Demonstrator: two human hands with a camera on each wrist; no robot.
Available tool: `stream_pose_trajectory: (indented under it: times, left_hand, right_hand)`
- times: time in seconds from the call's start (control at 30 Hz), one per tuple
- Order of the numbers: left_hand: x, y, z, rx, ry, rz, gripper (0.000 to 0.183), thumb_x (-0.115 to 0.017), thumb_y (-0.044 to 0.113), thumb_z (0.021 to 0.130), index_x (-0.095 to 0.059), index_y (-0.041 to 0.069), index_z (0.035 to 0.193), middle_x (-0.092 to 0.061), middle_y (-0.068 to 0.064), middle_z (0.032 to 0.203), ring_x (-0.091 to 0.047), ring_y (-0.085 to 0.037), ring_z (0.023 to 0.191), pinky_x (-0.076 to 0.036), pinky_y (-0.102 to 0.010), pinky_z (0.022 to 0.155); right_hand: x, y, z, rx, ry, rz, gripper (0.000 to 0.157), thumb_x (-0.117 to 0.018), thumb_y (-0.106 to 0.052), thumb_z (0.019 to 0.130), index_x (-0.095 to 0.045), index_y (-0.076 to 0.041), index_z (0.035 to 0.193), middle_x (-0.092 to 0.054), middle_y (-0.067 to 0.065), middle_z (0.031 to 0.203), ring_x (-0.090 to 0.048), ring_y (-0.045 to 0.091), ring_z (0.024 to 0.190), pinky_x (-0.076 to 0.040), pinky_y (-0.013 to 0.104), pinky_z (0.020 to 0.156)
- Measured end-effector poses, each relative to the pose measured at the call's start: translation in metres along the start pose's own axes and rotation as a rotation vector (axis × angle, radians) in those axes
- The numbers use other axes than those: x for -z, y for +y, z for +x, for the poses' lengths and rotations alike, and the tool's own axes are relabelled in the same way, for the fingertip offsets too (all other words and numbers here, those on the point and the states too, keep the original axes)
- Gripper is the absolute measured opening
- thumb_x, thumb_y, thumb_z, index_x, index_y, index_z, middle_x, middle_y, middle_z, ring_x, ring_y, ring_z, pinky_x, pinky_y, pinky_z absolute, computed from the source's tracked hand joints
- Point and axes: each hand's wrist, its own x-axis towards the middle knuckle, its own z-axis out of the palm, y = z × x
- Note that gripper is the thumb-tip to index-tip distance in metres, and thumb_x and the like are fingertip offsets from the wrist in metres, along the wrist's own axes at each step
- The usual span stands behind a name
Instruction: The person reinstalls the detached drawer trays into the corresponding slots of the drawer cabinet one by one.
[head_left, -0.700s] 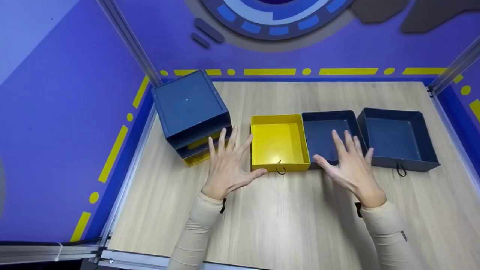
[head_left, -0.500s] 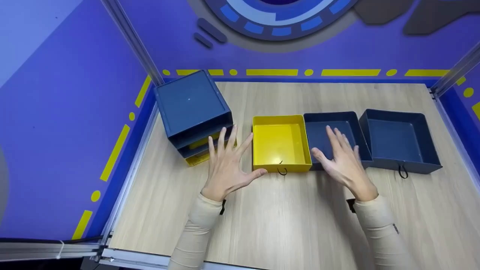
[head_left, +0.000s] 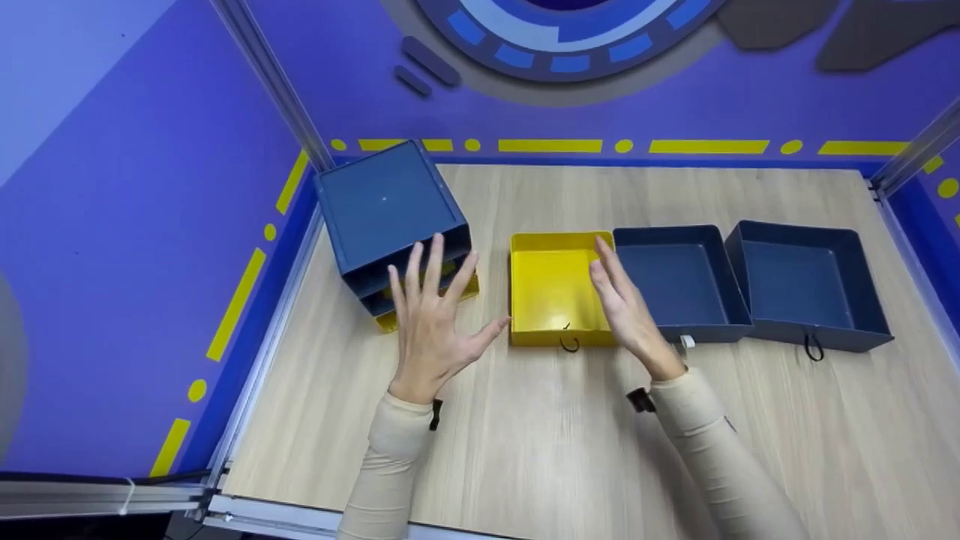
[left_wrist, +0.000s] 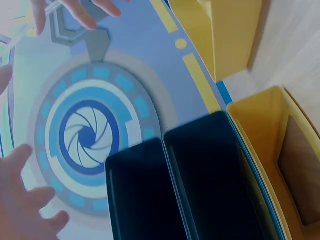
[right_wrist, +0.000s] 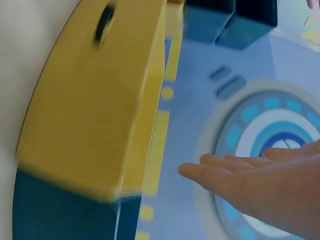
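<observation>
Fingers spread, my left hand (head_left: 433, 337) hovers in front of a dark blue drawer cabinet (head_left: 386, 199), hiding part of its front. The cabinet's upper compartments (left_wrist: 142, 185) look hollow in the left wrist view, with yellow (left_wrist: 270, 120) beside them. A yellow drawer (head_left: 551, 289) with a black loop lies on the table. Over its right edge is my right hand (head_left: 630, 322), fingers straight, held edge-on and holding nothing; the right wrist view shows it apart from the yellow drawer (right_wrist: 95, 100). To its right sit a dark blue drawer (head_left: 679, 277) and another dark blue drawer (head_left: 799, 277).
The three drawers stand in a row on the wooden table (head_left: 540, 450). A white tab (head_left: 687, 341) shows on the middle drawer's front. Purple panels (head_left: 540, 112) enclose the back and sides, and a metal rail (head_left: 300, 517) runs along the front edge.
My right hand has swept left from over the middle dark blue drawer to the yellow drawer's right side, turning edge-on. My left hand has shifted slightly left and up. The drawers have not moved.
</observation>
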Motion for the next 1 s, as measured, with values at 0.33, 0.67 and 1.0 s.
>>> stream_pose_trajectory:
  times: [0.33,0.67,1.0]
  left_hand:
    - [0.011,-0.031,-0.002,0.235,0.301,-0.041,0.087,-0.061,0.075,0.093,-0.047,0.022,0.162,-0.031,-0.025,0.172,-0.028,-0.053,0.157,-0.010,-0.074,0.127]
    - [0.011,-0.055,-0.008,0.465,0.354,-0.237,0.091,-0.075,0.047,0.093,-0.034,0.016,0.168,-0.018,-0.017,0.178,-0.022,-0.036,0.165,-0.024,-0.064,0.129]
    - [0.011,-0.064,-0.017,0.506,0.331,-0.296,0.088,-0.074,0.036,0.096,-0.032,0.002,0.166,-0.033,-0.018,0.173,-0.035,-0.032,0.160,-0.032,-0.055,0.128]
  right_hand:
    - [-0.062,-0.030,0.031,0.020,-0.117,0.221,0.070,-0.033,-0.054,0.112,-0.020,-0.022,0.172,-0.026,0.009,0.177,-0.032,0.035,0.161,-0.025,0.057,0.131]
    - [-0.108,-0.045,0.046,0.040,-0.170,0.194,0.069,-0.038,-0.056,0.111,-0.024,-0.026,0.171,-0.029,0.003,0.177,-0.028,0.025,0.163,-0.021,0.051,0.133]
    - [-0.126,-0.050,0.051,0.070,-0.207,0.186,0.069,-0.041,-0.054,0.111,-0.025,-0.024,0.171,-0.030,-0.001,0.176,-0.030,0.021,0.163,-0.024,0.044,0.133]
